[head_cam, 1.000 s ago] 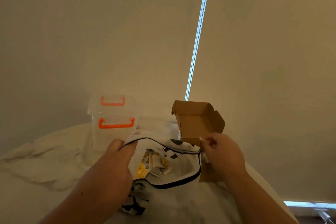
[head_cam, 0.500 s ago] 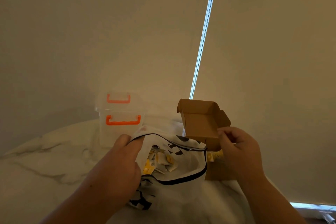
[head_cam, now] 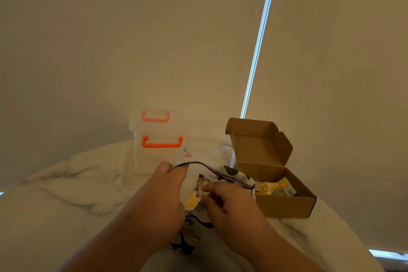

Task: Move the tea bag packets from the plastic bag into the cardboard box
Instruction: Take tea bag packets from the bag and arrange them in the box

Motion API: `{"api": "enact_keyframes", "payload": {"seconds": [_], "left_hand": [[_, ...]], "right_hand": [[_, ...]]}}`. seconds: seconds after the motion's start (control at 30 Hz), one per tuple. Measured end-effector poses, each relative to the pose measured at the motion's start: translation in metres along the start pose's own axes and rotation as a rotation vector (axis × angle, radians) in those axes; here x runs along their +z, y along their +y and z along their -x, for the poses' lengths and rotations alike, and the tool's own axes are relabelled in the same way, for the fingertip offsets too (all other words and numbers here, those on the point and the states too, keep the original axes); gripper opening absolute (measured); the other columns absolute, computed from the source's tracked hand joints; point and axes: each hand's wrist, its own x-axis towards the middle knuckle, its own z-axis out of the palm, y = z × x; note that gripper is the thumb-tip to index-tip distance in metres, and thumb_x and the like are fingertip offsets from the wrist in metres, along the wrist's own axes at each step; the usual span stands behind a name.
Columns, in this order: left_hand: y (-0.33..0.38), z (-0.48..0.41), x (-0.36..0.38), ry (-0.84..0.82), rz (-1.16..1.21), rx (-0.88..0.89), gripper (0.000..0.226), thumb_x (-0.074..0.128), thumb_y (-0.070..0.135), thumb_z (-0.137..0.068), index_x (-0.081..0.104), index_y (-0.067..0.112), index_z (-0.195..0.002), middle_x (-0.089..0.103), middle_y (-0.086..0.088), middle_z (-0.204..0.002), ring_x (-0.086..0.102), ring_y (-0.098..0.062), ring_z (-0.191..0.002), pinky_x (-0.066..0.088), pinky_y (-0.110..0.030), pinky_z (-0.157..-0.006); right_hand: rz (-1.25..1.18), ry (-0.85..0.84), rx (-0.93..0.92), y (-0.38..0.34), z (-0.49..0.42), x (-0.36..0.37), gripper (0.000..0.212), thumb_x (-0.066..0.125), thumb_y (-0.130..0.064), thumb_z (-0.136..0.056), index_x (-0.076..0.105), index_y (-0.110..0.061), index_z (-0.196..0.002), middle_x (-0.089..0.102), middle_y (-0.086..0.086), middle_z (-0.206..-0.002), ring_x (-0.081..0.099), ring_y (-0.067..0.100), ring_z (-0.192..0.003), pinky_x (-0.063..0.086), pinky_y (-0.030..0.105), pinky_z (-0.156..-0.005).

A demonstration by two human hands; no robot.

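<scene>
The left hand (head_cam: 163, 201) is holding the plastic bag (head_cam: 231, 171) open; the right hand (head_cam: 229, 203) is touching tea bag packets (head_cam: 193, 200) inside.

Matt brown cardboard box (head_cam: 284, 205) right of the left grip (head_cam: 164, 194); frosted translucent plastic tub (head_cam: 159, 159) with orange handles beyond; thin white black-patterned plastic bag (head_cam: 220, 168) within it; smooth white marbled desk (head_cam: 66, 201) beneath.
</scene>
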Motion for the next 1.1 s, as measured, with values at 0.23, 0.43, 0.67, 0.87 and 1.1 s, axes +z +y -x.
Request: {"api": "enact_keyframes", "payload": {"seconds": [0.23, 0.43, 0.67, 0.87, 1.1], "left_hand": [[0.002, -0.001, 0.003, -0.015, -0.018, -0.017, 0.049, 0.049, -0.002, -0.08, 0.046, 0.028, -0.119, 0.037, 0.009, -0.099, 0.055, -0.013, -0.08, 0.054, -0.036, -0.073], [-0.005, -0.002, 0.009, 0.034, -0.048, 0.038, 0.06, 0.048, 0.0, -0.082, 0.039, 0.03, -0.134, 0.037, 0.011, -0.098, 0.057, -0.014, -0.078, 0.054, -0.035, -0.069], [-0.005, -0.001, 0.01, 0.059, -0.008, 0.086, 0.066, 0.049, 0.008, -0.085, 0.034, 0.041, -0.14, 0.036, 0.014, -0.103, 0.056, -0.01, -0.077, 0.054, -0.03, -0.067], [-0.005, -0.002, 0.009, 0.077, 0.025, 0.095, 0.069, 0.048, 0.008, -0.086, 0.031, 0.043, -0.143, 0.035, 0.016, -0.108, 0.056, -0.008, -0.08, 0.053, -0.026, -0.07], [-0.004, 0.0, 0.009, 0.098, 0.022, 0.074, 0.068, 0.048, 0.009, -0.089, 0.027, 0.043, -0.144, 0.034, 0.018, -0.107, 0.054, -0.006, -0.085, 0.053, -0.021, -0.075]], "right_hand": [[-0.289, -0.065, 0.3, 0.004, -0.011, 0.034, 0.015, 0.068, -0.038, -0.088, 0.064, -0.034, -0.102, 0.056, -0.01, -0.063, 0.051, -0.002, -0.055, 0.046, 0.022, -0.057], [-0.487, -0.049, 0.353, 0.007, -0.011, 0.035, 0.022, 0.063, -0.007, -0.088, 0.068, -0.028, -0.089, 0.048, -0.006, -0.057, 0.045, 0.011, -0.054, 0.046, 0.026, -0.053], [-0.584, -0.043, 0.372, 0.005, -0.009, 0.034, 0.03, 0.059, -0.006, -0.085, 0.071, -0.034, -0.087, 0.05, -0.007, -0.058, 0.047, 0.017, -0.057, 0.044, 0.032, -0.055], [-0.478, 0.015, 0.347, -0.002, -0.004, 0.024, 0.03, 0.057, -0.01, -0.089, 0.068, -0.037, -0.09, 0.062, -0.01, -0.063, 0.06, 0.01, -0.063, 0.058, 0.039, -0.07], [-0.109, 0.05, 0.006, -0.013, 0.009, -0.001, 0.03, 0.058, -0.019, -0.092, 0.064, -0.04, -0.112, 0.058, -0.032, -0.093, 0.058, -0.006, -0.093, 0.051, 0.013, -0.082]]}}
